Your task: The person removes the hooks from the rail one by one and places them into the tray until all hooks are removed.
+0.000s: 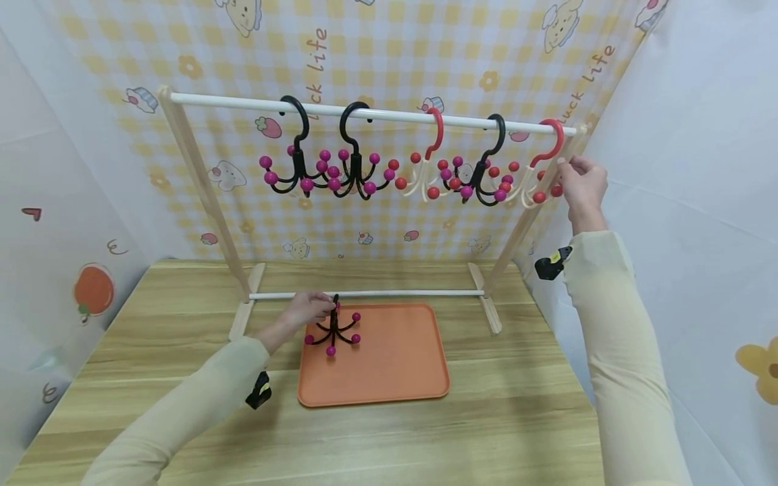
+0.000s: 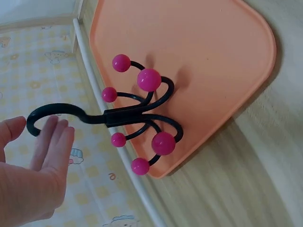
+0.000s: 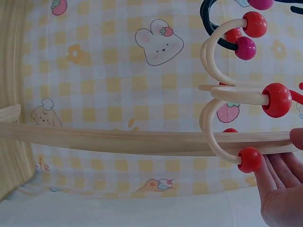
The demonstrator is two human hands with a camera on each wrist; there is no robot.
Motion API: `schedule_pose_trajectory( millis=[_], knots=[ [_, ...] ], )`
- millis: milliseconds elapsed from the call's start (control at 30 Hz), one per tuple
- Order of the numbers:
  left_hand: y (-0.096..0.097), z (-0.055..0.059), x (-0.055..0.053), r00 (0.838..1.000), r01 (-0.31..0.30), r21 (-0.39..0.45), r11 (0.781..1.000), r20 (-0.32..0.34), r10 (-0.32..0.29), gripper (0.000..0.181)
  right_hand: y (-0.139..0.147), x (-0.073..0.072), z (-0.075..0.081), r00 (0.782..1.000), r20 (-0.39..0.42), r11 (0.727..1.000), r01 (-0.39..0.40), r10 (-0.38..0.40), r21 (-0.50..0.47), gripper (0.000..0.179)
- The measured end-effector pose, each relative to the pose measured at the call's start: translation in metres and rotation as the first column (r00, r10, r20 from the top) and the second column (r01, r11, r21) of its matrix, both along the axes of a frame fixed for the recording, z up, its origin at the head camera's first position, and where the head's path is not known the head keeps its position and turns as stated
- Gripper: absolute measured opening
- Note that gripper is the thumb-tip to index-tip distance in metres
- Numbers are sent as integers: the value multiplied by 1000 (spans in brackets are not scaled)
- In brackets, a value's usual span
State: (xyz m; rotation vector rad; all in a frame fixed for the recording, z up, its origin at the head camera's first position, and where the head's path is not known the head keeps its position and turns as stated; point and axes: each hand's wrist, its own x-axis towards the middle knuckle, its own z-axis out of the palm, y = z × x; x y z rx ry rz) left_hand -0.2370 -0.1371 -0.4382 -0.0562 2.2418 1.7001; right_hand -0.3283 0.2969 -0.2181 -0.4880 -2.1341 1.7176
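On the orange tray (image 1: 389, 358) sits a black multi-prong hanger hook (image 2: 124, 116) with magenta ball tips, its curved end up. My left hand (image 1: 308, 309) is at that curved end; in the left wrist view thumb and straight fingers lie on either side of it, spread apart. At the rack's right side, my right hand (image 1: 585, 189) holds the wooden post (image 3: 142, 142), thumb in front and fingers behind. Close beside it hangs a cream hanger hook (image 3: 241, 94) with red ball tips and a red hook (image 1: 554, 138). One red ball overlaps the fingers in the right wrist view.
From the white rail (image 1: 243, 102) hang several more hanger hooks, black ones (image 1: 356, 165) with magenta balls and another cream one (image 1: 423, 177) with red balls. A lower white bar (image 1: 389, 293) runs behind the tray. Wooden feet (image 1: 486, 304) stand on the wood-grain table (image 1: 516, 405).
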Motion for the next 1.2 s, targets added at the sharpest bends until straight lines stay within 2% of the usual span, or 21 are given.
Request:
schedule_pose_trajectory(
  millis=[167,333,533,800,900,1000,1067,1200],
  knots=[
    [-8,16,1,1000,-16,-16,1000,-22,16,41,1,0,0,1000,-4,1000,-3,3,6,51],
    [-19,39,-4,996,19,13,1000,-91,-18,45,1,1,0,1000,-7,1000,-8,8,8,51],
    [-27,76,-12,984,48,23,999,-175,-43,45,1,1,-1,1000,-6,1000,-8,8,10,51],
    [-29,130,-14,967,10,-11,1000,-255,-12,47,1,1,-1,1000,-3,1000,-7,7,18,50],
    [-28,149,-13,948,-14,0,1000,-318,14,42,1,0,-1,1000,-2,1000,-7,7,18,50],
    [-26,165,-12,915,-57,52,997,-397,73,37,2,0,-1,1000,-4,1000,-8,8,14,50],
    [-25,175,-12,884,-104,80,991,-448,130,34,2,-1,-1,1000,-5,1000,-9,9,10,50],
    [-21,191,-11,811,-191,123,974,-539,227,33,3,-1,-1,1000,-7,1000,-8,8,11,49]
  ],
)
